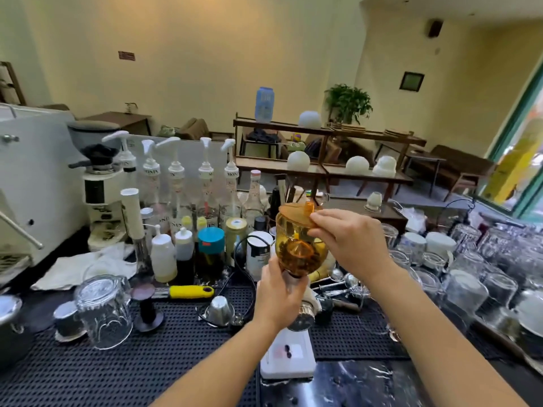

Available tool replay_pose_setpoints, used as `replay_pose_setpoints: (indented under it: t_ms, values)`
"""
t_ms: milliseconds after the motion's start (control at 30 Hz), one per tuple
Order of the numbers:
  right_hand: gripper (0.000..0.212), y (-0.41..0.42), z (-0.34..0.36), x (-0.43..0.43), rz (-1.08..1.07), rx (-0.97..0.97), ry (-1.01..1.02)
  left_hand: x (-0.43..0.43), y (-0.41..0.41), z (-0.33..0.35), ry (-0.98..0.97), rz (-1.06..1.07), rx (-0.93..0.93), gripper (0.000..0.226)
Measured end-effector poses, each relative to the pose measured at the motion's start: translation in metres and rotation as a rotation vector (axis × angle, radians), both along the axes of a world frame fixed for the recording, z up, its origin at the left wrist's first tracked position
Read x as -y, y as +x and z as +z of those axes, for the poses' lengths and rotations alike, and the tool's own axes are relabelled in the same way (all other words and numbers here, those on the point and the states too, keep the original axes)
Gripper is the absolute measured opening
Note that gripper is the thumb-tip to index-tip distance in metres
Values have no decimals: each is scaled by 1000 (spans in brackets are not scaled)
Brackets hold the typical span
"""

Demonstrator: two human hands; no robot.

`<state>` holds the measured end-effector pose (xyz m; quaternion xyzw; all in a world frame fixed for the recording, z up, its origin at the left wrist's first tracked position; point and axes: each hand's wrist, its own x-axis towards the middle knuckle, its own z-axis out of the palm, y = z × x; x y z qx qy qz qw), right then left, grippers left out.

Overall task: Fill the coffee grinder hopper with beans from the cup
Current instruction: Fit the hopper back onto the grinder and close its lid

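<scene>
The amber see-through hopper sits on top of a small white coffee grinder at the counter's middle. Dark beans lie in the hopper's lower part. My left hand grips the grinder's neck just under the hopper. My right hand pinches the amber lid at its right edge, and the lid rests tilted on the hopper's rim. Two loose beans lie on the grinder's white base. A small dark paper cup stands at the left on the mat; I cannot tell what is inside it.
Syrup pump bottles, squeeze bottles and jars crowd behind the grinder. An upturned glass mug, a tamper and a yellow-handled tool lie left. Many upturned glasses fill the right. A larger white grinder stands back left.
</scene>
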<state>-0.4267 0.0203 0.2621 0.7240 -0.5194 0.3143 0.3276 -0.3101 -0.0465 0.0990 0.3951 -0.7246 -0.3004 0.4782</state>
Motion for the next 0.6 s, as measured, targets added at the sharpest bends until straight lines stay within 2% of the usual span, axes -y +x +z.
replay_pose_setpoints:
  t_ms: [167,300,367,467,533,600]
  values:
    - [20,-2,-7,-4,32,-93,27,0,0,-1,-1,5,2,54]
    - [32,-4,-5,-4,39,-81,118,1,0,-1,1,-5,-16,54]
    - [35,-3,-2,-2,49,-3,150,2,0,-2,4,-4,-14,55]
    - [48,3,8,9,49,213,167,2,-1,-3,5,4,-15,55]
    - [59,9,17,23,8,322,294,3,-2,-4,9,4,-12,56]
    - [70,12,22,36,-19,370,510,4,-1,-5,16,4,-8,58]
